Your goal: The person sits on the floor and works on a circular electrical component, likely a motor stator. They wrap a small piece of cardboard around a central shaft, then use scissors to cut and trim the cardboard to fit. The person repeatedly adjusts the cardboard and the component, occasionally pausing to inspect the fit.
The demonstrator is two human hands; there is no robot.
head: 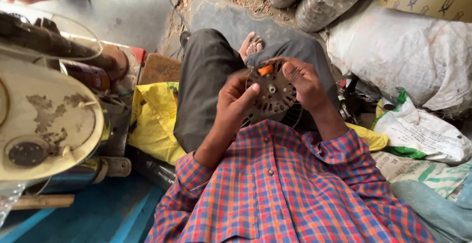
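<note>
Slotted metal motor disc (pixel 272 93), held upright mid-scene
It was round, rusty-brown, with a central hole and an orange piece (pixel 265 69) at its far edge.

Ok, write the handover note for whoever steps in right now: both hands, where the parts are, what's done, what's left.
Left hand: grips the round slotted metal motor plate by its left edge, thumb on its face.
Right hand: holds the plate's right side, fingers at its top rim by a small orange piece.
Plate is held up over the lap; a cream fan housing lies to the left.
Done: plate is in hand.
Left: cannot tell whether the orange piece is seated.
</note>
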